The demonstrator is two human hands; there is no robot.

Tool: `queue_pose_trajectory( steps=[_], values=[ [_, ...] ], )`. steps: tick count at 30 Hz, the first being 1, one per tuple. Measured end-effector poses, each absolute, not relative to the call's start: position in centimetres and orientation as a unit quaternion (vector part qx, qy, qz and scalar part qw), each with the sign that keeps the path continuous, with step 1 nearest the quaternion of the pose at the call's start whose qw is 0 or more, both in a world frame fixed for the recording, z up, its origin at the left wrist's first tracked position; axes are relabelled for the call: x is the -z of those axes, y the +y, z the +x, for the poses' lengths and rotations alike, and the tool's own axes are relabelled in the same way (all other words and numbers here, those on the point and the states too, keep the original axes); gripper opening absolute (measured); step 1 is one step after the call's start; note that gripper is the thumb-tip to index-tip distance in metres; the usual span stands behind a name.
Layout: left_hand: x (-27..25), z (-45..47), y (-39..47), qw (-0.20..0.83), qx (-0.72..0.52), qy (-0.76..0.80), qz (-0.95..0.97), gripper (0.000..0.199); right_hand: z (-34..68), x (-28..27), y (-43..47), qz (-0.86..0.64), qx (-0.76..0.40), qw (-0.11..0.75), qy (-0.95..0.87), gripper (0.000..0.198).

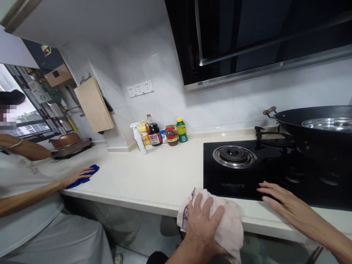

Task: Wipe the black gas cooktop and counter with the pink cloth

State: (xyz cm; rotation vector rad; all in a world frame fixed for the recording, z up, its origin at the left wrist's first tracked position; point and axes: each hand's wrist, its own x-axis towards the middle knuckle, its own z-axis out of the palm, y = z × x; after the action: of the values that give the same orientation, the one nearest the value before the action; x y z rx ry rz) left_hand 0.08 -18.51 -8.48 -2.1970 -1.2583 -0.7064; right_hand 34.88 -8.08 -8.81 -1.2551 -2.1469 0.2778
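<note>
A whitish-pink cloth (229, 223) with a dark trim line lies bunched over the counter's front edge, part of it hanging down. My left hand (202, 220) presses on this cloth and grips it, fingers spread over the top. To the right, my right hand (283, 201) hovers at or rests on the front edge of the black glass gas stove (233, 185); contact is hard to tell. Its fingers are stretched out and hold nothing. Left of the stove runs the white countertop (154, 172).
A co-worker's hand (79, 176) lies on a blue cloth (95, 169) at the left. Against the wall stand a white spray bottle (139, 139) and several condiment containers (155, 134). A large black wok (291, 119) sits on the right burner, below the range hood (247, 44).
</note>
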Motion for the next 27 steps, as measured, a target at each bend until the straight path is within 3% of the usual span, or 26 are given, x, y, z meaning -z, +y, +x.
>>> queue_pose_trajectory(
  steps=[4,15,20,24,27],
  values=[
    [7.1,-3.4,-18.9,0.253,0.247,-0.47,-0.808,0.074,34.7,8.4,-8.4,-0.484,-0.119,0.304,-0.812,0.051],
    [4.4,-22.2,-21.1,0.189,0.168,-0.678,-0.69,0.06,34.6,7.9,-8.5,-0.483,-0.123,0.291,-0.817,0.054],
    [3.9,-23.1,-23.9,0.147,0.173,-0.657,-0.719,0.074,34.7,6.9,-8.7,-0.488,-0.122,0.271,-0.821,0.052],
    [3.9,-22.0,-24.8,0.075,0.153,-0.658,-0.734,0.059,33.9,3.8,-7.8,-0.477,-0.116,0.219,-0.843,0.047],
    [4.1,-21.5,-23.2,0.08,0.138,-0.691,-0.705,0.055,32.1,1.5,-6.9,-0.465,-0.12,0.185,-0.858,0.049]
  ],
)
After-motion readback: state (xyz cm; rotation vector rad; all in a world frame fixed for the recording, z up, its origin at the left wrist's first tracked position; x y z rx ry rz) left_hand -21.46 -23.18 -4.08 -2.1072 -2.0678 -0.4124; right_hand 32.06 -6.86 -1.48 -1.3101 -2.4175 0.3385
